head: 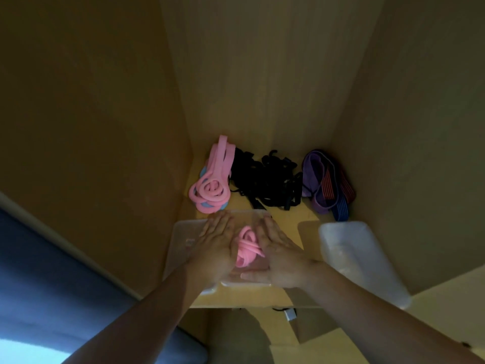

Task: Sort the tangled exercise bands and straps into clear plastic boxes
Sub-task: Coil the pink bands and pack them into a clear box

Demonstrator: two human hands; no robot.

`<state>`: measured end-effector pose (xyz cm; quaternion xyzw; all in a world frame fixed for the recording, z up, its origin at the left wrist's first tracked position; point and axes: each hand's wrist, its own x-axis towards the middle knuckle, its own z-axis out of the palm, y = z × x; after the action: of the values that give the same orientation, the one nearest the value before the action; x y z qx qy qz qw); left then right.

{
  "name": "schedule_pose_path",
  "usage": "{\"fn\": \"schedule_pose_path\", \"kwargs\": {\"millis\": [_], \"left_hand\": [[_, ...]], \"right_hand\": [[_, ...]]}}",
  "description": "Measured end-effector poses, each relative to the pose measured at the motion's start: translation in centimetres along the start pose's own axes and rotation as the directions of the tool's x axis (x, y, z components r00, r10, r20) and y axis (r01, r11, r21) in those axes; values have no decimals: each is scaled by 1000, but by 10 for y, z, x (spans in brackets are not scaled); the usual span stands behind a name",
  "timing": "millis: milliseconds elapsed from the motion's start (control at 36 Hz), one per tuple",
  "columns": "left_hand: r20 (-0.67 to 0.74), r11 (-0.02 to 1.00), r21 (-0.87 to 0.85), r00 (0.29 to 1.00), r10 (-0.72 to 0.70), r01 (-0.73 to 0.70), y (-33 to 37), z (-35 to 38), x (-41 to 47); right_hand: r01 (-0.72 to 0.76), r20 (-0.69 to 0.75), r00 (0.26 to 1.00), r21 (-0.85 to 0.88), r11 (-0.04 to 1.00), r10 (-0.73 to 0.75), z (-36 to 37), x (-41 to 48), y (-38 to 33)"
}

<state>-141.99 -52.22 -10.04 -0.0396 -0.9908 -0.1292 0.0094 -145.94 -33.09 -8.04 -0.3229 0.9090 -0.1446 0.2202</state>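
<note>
Both hands lie flat with fingers straight, gripping nothing; the left hand [216, 243] and the right hand [279, 254] rest palm-down on top of a clear box [183, 240] at the front of a wooden shelf [283, 216], apparently pressing on its lid, though the clear plastic is too blurred to be sure a lid is there; between the hands a coiled pink tube band [248, 249] shows inside the box. Further back lie the unsorted things: a pink heap [212, 185] of flat and round bands with some blue peeking out at its left, touching a tangle of black straps [267, 179]; near that tangle, to the right, sit the purple fabric loops [322, 182] with red and blue striped ones. A second clear box [359, 256] stands tilted against the right wall. All of it looks light and limp; the rubber tubing probably springs open once let go, so it is best coiled and held across the whole bundle; the black webbing likely snags, so a loose end is the place to pinch it; the fabric loops should fold flat and lift by the middle.
</note>
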Motion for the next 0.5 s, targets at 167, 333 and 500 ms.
{"fn": "schedule_pose_path", "kwargs": {"millis": [167, 333, 500], "left_hand": [[-2, 1000, -8, 1000, -6, 6, -22, 7, 1], [58, 1000, 8, 998, -6, 6, -21, -8, 2], [-21, 993, -24, 993, 115, -116, 4, -12, 11]], "right_hand": [[-12, 55, 998, -30, 999, 14, -4, 3, -16], [-16, 25, 1000, 73, 997, 14, -28, -22, -13], [-234, -179, 957, -11, 972, 228, -49, -70, 34]]}}
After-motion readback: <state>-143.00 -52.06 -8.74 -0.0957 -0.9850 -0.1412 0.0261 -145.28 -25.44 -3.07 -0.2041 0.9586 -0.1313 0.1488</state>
